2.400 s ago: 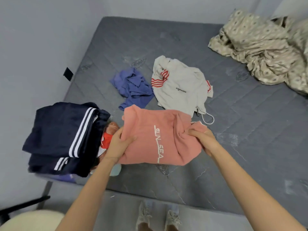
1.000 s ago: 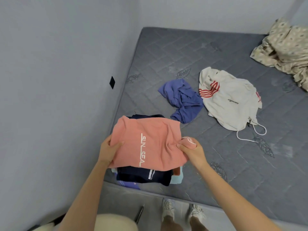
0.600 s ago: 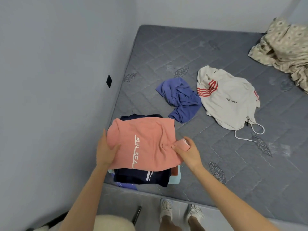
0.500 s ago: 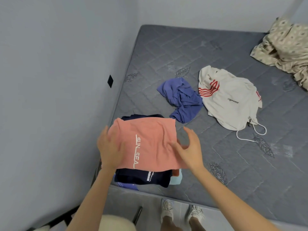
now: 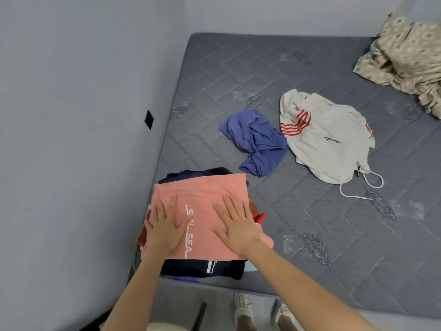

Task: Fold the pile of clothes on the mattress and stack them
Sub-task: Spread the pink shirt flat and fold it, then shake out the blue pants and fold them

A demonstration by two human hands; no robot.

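A folded pink shirt (image 5: 202,194) with white lettering lies on top of the stack of folded clothes (image 5: 210,268) at the mattress's near left corner. My left hand (image 5: 164,225) and my right hand (image 5: 236,225) both press flat on the pink shirt with straight, spread fingers. Under it a navy garment with white stripes shows, with other folded pieces lower down. A crumpled blue garment (image 5: 256,139) and a loose cream hoodie (image 5: 327,137) with red stripes and a white drawstring lie unfolded farther out on the grey mattress (image 5: 310,223).
A beige patterned blanket (image 5: 410,56) is bunched at the far right corner. A wall runs along the left side of the mattress, with a black square fitting (image 5: 149,119) on it. My feet stand on the floor below the mattress's near edge.
I carried the folded pink shirt left onto the stack, let go of its edges, and now both hands lie flat on top of it.
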